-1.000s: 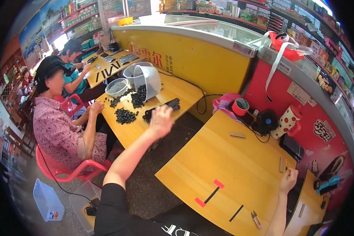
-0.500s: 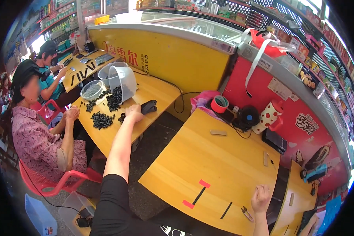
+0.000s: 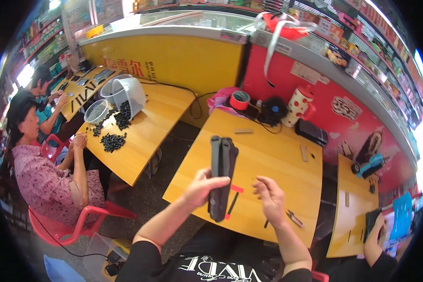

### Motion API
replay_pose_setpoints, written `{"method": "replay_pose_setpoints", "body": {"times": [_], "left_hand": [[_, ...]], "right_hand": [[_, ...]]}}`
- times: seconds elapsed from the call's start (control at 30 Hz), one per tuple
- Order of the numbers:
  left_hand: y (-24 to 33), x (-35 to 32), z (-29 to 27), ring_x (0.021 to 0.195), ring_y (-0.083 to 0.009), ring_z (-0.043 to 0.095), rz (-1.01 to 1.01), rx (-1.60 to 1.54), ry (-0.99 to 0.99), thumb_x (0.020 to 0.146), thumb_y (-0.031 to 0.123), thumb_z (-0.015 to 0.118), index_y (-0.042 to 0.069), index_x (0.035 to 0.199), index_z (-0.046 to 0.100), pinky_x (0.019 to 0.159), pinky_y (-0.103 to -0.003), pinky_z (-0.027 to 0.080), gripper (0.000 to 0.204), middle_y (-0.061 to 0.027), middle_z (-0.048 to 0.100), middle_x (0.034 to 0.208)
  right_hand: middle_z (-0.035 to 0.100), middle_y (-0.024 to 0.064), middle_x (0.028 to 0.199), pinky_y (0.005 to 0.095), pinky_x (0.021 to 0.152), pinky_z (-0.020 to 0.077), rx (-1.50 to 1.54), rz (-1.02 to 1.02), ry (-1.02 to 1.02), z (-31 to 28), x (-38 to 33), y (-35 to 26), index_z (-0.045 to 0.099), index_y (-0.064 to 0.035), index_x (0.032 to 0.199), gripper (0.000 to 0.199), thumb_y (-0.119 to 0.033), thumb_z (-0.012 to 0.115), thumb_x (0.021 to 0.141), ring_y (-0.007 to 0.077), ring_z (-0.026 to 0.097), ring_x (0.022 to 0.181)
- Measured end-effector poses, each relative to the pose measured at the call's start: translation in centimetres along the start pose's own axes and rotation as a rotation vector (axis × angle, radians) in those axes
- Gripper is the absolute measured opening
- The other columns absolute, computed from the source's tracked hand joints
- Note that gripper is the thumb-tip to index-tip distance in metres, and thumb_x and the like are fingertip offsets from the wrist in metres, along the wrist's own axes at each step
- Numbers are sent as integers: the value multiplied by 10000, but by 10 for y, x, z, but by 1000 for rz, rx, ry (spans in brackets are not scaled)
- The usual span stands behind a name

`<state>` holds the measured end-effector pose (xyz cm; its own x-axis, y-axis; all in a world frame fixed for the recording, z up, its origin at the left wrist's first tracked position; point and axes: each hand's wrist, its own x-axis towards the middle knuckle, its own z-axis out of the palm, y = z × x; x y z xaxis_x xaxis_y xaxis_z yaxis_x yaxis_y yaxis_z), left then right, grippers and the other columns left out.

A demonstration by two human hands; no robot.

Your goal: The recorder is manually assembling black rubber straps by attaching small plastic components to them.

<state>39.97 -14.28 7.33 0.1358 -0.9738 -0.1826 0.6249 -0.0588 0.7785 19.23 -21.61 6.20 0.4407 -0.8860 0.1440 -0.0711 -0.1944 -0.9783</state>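
My left hand (image 3: 203, 188) grips a bundle of long, dark, folded strap-like strips (image 3: 216, 202), holding it upright above the near part of my table (image 3: 272, 162). My right hand (image 3: 270, 196) is raised to the right of the bundle, apart from it, with loosely bent fingers and nothing in them. Beneath, a red tape piece (image 3: 237, 189) marks one end of a thin black strip (image 3: 233, 203) on the tabletop; another red piece (image 3: 227, 216) lies at its near end. Thread snips (image 3: 294, 219) rest beside my right wrist. A second black strip (image 3: 266, 224) is partly hidden by my right forearm.
The left table (image 3: 141, 155) bears a tipped clear tub (image 3: 135, 96) and piles of small black parts (image 3: 113, 142); a person (image 3: 51, 178) sits beside it. A tape roll (image 3: 240, 99), fan (image 3: 273, 111) and dotted tumbler (image 3: 296, 108) stand at my table's back. Another person's hand (image 3: 375, 232) is at right.
My left hand has come from the left table to my table, carrying the dark bundle. My right hand has risen from the tabletop and moved left, its fingers loosening. The view has turned right.
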Motion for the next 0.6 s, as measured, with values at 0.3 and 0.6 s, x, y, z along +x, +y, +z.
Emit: {"method": "replay_pose_setpoints", "body": {"times": [0.3,0.6], "left_hand": [[-52,-35,49,849,-104,600,4,153,-171,759,24,734,-48,1163,538,770,-268,506,454,-59,614,976],[-81,-52,67,917,-116,548,213,433,-268,733,109,781,-19,1223,398,790,-292,488,634,-60,525,1005]], "right_hand": [[594,54,1044,256,710,466,349,-19,52,-3,-46,-13,505,-6,1242,404,-201,626,910,123,574,867],[568,50,1030,231,697,449,-115,-341,250,-9,-66,-20,585,-11,1138,349,-69,710,818,109,543,865]]}}
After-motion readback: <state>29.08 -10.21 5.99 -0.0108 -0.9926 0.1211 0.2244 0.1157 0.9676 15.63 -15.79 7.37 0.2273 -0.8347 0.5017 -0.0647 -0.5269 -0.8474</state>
